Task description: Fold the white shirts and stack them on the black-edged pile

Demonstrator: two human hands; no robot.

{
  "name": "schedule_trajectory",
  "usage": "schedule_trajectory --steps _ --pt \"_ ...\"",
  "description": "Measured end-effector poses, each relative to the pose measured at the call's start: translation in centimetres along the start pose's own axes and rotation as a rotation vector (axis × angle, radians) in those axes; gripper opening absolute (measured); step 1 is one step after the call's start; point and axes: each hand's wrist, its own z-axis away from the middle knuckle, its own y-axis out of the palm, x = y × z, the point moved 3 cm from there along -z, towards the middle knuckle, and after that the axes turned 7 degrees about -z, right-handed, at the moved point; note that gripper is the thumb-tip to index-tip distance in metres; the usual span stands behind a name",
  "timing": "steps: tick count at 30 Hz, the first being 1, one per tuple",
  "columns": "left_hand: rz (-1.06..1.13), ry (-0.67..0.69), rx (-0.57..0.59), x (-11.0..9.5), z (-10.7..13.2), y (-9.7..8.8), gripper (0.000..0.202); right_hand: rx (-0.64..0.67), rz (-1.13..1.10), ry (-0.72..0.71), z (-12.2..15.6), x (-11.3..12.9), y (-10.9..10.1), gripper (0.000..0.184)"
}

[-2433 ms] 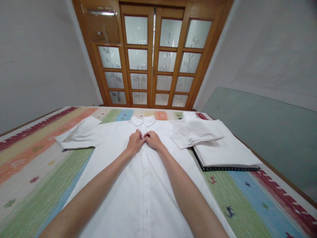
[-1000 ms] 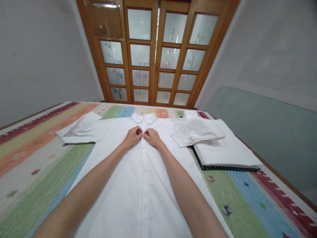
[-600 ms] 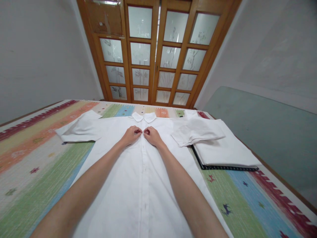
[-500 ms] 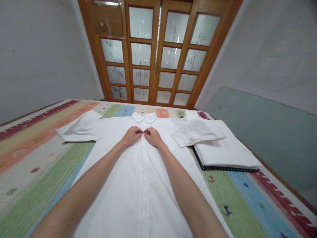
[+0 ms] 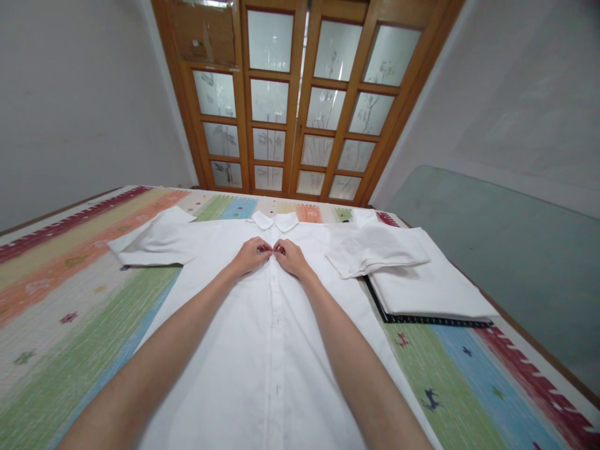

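Bedcover [image 5: 70, 275]: striped, lies under everything you work on.
Shirt [image 5: 262, 350]: white, flat, front up, collar at 12 o'clock.
Folded stack [image 5: 422, 281]: at 2 o'clock of your hands.
Left hand [image 5: 250, 256]: pinches the shirt's placket below the collar.
Right hand [image 5: 291, 257]: pinches the placket, fingertips meeting your left's.

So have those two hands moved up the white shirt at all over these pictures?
Yes, slightly. The left hand and right hand now pinch the shirt front closer to its collar than 2.4 seconds ago.
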Motion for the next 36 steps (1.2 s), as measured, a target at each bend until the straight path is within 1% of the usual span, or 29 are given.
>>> schedule_trajectory --steps 4,10,15,19,23,28,32,36 --pt "0.021 -0.003 0.007 0.2 -0.1 0.0 0.014 -0.005 0.046 0.002 0.0 -0.1 0.3 0.015" --pt "0.001 -0.016 -0.008 0.6 -0.1 0.4 0.014 -0.095 0.061 0.029 0.0 -0.1 0.2 0.014" --pt "-0.01 -0.033 -0.047 1.0 -0.1 0.6 0.016 -0.091 0.092 0.016 0.1 0.1 0.2 0.011" --pt "-0.065 -0.057 -0.09 1.2 -0.1 0.7 0.013 -0.081 0.125 0.084 -0.1 0.0 0.4 0.01" --pt "-0.091 -0.049 -0.08 1.3 -0.2 0.8 0.014 -0.071 0.155 0.174 -0.4 0.1 0.5 0.013" --pt "-0.095 -0.044 -0.074 1.1 -0.2 0.7 0.015 -0.106 0.207 0.206 -0.5 0.4 0.7 0.016" --pt "-0.075 -0.033 -0.037 0.9 -0.3 0.6 0.014 -0.104 0.119 0.172 -0.4 0.2 0.5 0.013" --pt "-0.011 -0.023 0.025 0.7 -0.3 0.6 0.015 -0.094 -0.004 0.137 -0.4 -0.1 0.1 0.022"
